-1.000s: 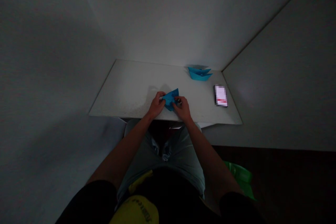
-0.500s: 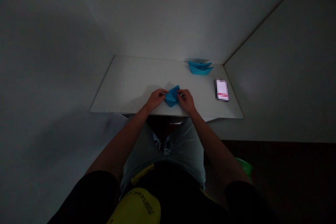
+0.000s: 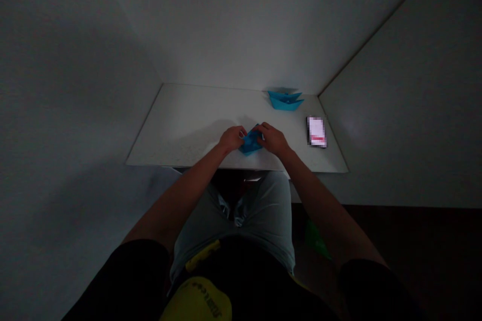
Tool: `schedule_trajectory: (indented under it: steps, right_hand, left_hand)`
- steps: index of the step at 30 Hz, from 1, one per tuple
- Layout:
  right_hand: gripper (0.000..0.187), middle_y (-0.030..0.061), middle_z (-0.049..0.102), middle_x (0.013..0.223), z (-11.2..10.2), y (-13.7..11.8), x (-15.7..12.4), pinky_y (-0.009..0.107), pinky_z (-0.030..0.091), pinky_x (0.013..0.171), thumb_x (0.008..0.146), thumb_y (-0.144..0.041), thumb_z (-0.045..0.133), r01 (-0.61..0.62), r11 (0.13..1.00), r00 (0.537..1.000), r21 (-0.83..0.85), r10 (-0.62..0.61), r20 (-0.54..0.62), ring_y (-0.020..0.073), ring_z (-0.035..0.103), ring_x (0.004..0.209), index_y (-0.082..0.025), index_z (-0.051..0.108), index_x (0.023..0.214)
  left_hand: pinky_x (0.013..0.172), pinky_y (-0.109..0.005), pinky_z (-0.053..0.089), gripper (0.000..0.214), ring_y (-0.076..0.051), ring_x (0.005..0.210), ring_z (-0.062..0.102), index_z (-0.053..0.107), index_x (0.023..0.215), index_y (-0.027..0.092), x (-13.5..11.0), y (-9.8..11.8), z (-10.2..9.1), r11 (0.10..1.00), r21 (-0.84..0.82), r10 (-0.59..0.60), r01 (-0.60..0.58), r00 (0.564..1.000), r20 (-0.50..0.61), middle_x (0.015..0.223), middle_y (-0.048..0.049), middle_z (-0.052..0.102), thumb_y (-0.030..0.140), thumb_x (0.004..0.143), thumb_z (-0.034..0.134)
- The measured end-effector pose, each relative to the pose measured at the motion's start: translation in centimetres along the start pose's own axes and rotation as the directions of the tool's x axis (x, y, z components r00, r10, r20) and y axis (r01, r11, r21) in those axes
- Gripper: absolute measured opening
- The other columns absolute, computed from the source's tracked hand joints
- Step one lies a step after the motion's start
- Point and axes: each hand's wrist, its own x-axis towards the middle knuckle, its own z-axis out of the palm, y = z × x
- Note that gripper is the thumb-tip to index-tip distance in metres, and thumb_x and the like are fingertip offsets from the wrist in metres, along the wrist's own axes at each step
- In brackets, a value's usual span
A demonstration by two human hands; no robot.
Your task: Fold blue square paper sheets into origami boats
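A folded piece of blue paper (image 3: 250, 143) is held between my two hands, close to the front edge of the white table (image 3: 181, 115). My left hand (image 3: 231, 139) pinches its left corner. On the upper right side, the fingers of my right hand (image 3: 273, 139) are closed on it and cover part of that edge. Its exact folds are too dim to make out. Farther back on the right stands a finished-looking blue paper boat (image 3: 285, 103), apart from both hands.
A phone (image 3: 317, 132) with a lit, blurred screen lies at the table's right side. Walls border the table at the back, left and right. Below on the right, something green (image 3: 315, 241) is on the dark floor.
Both hands and the blue paper have shifted slightly right. My right hand has turned, its fingers now reaching over the paper's upper right edge. The boat and phone stay on the table.
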Motion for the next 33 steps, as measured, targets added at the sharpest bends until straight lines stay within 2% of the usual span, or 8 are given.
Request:
schedule_trajectory:
  steps: [4, 7, 12, 17, 21, 25, 29, 33]
  right_hand:
    - [0.041, 0.0101, 0.066, 0.136, -1.1, 0.5, 0.8, 0.034, 0.053, 0.082, 0.096, -0.016, 0.065, 0.024, 0.987, 0.999, -0.16, -0.02, 0.025, 0.0282, 0.064, 0.115, -0.03, 0.073, 0.133]
    - [0.036, 0.0126, 0.061, 0.151, -1.5, 1.1, 1.1, 0.044, 0.054, 0.096, 0.092, -0.014, 0.072, 0.1, 0.961, 0.995, -0.256, -0.095, 0.034, 0.0342, 0.058, 0.128, -0.028, 0.078, 0.125]
    - [0.038, 0.0101, 0.045, 0.174, -1.8, 2.1, 1.7, 0.053, 0.049, 0.108, 0.086, -0.016, 0.081, 0.191, 0.945, 0.981, -0.264, -0.178, 0.07, 0.041, 0.044, 0.149, -0.025, 0.078, 0.123]
    - [0.038, 0.016, 0.065, 0.149, -1.5, 2.2, 2.0, 0.046, 0.052, 0.099, 0.093, -0.024, 0.079, 0.123, 0.971, 0.986, -0.204, -0.096, 0.138, 0.0347, 0.066, 0.124, -0.022, 0.076, 0.13]
    - [0.042, 0.0171, 0.07, 0.133, -1.0, 1.8, 1.6, 0.043, 0.053, 0.095, 0.091, -0.027, 0.083, 0.06, 0.984, 0.991, -0.165, -0.039, 0.127, 0.0335, 0.071, 0.112, -0.02, 0.075, 0.132]
    - [0.044, 0.0149, 0.072, 0.128, -0.8, 1.7, 0.8, 0.04, 0.055, 0.09, 0.09, -0.027, 0.084, 0.015, 0.996, 0.993, -0.083, -0.005, 0.115, 0.0301, 0.073, 0.103, -0.022, 0.074, 0.133]
    - [0.036, 0.0134, 0.075, 0.123, -0.8, 1.9, 0.3, 0.039, 0.056, 0.09, 0.092, -0.018, 0.078, -0.02, 0.999, 0.994, -0.044, 0.025, 0.111, 0.0309, 0.074, 0.106, -0.023, 0.077, 0.127]
    - [0.023, 0.0124, 0.078, 0.119, -0.8, 1.9, 0.1, 0.038, 0.054, 0.086, 0.095, -0.016, 0.072, -0.058, 0.998, 0.992, -0.032, 0.061, 0.109, 0.0316, 0.074, 0.106, -0.025, 0.079, 0.115]
  left_hand:
    - [0.095, -0.035, 0.057, 0.032, -0.025, 0.109, 0.074, 0.077, 0.117, 0.024, -0.6, 0.9, 0.1, 0.996, 0.068, -0.059, 0.058, 0.998, 0.006, 0.122, -0.0092, 0.077, 0.035, 0.087, 0.08]
    - [0.094, -0.036, 0.056, 0.038, -0.027, 0.113, 0.073, 0.076, 0.12, 0.024, -1.1, 1.7, 0.1, 0.992, 0.084, -0.094, 0.092, 0.995, 0.024, 0.125, -0.0106, 0.076, 0.047, 0.09, 0.077]
    - [0.095, -0.037, 0.055, 0.046, -0.03, 0.118, 0.073, 0.072, 0.119, 0.023, -1.2, 3.5, 0.0, 0.985, 0.114, -0.138, 0.132, 0.989, 0.049, 0.126, -0.0101, 0.079, 0.059, 0.091, 0.076]
    - [0.091, -0.036, 0.055, 0.047, -0.031, 0.116, 0.074, 0.071, 0.112, 0.024, -0.9, 4.8, 0.8, 0.983, 0.082, -0.167, 0.163, 0.985, 0.048, 0.118, -0.0102, 0.08, 0.068, 0.096, 0.066]
    - [0.089, -0.04, 0.055, 0.053, -0.035, 0.113, 0.073, 0.068, 0.12, 0.021, -1.2, 5.3, 1.0, 0.99, 0.082, -0.109, 0.113, 0.993, -0.051, 0.126, -0.0173, 0.073, 0.065, 0.092, 0.075]
    - [0.096, -0.045, 0.053, 0.06, -0.039, 0.122, 0.066, 0.065, 0.134, 0.019, -1.7, 5.3, 0.4, 0.982, 0.178, -0.025, 0.056, 0.985, -0.17, 0.138, -0.0202, 0.063, 0.046, 0.085, 0.086]
    - [0.108, -0.051, 0.045, 0.047, -0.042, 0.132, 0.056, 0.07, 0.125, 0.019, -2.0, 4.9, 0.2, 0.949, 0.313, 0.097, -0.048, 0.985, -0.143, 0.136, -0.0198, 0.063, 0.033, 0.083, 0.086]
    - [0.109, -0.052, 0.044, 0.038, -0.042, 0.132, 0.056, 0.074, 0.122, 0.02, -2.3, 4.5, 0.6, 0.927, 0.366, 0.127, -0.082, 0.987, -0.1, 0.136, -0.0187, 0.065, 0.03, 0.087, 0.082]
